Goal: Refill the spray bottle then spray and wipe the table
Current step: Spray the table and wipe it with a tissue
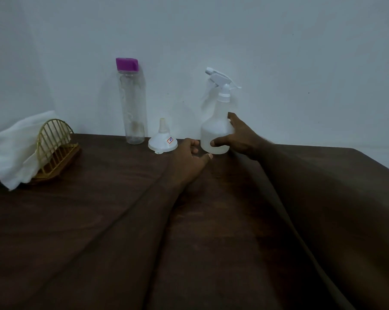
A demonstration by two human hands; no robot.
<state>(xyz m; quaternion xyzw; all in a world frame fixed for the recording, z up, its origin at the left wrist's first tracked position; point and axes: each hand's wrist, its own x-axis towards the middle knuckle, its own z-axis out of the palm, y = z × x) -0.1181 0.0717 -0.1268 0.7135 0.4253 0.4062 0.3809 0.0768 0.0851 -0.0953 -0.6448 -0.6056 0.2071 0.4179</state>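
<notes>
My right hand (pixel 240 142) grips the spray bottle (pixel 215 128); my left hand (pixel 186 159) lies loose beside the funnel (pixel 162 142), with the tall bottle (pixel 133 104) and napkin rack (pixel 55 148) further left

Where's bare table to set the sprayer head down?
Free: table between napkin holder and clear bottle, and right of the right hand toward the table's corner. Crowded: funnel, left hand and spray bottle bunch at the wall.

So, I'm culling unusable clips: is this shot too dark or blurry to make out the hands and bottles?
Head view: dim, bluish, no glare; forearms blend into the dark table, but the spray bottle, purple-capped bottle, funnel, left hand and right hand look sharp enough.
</notes>
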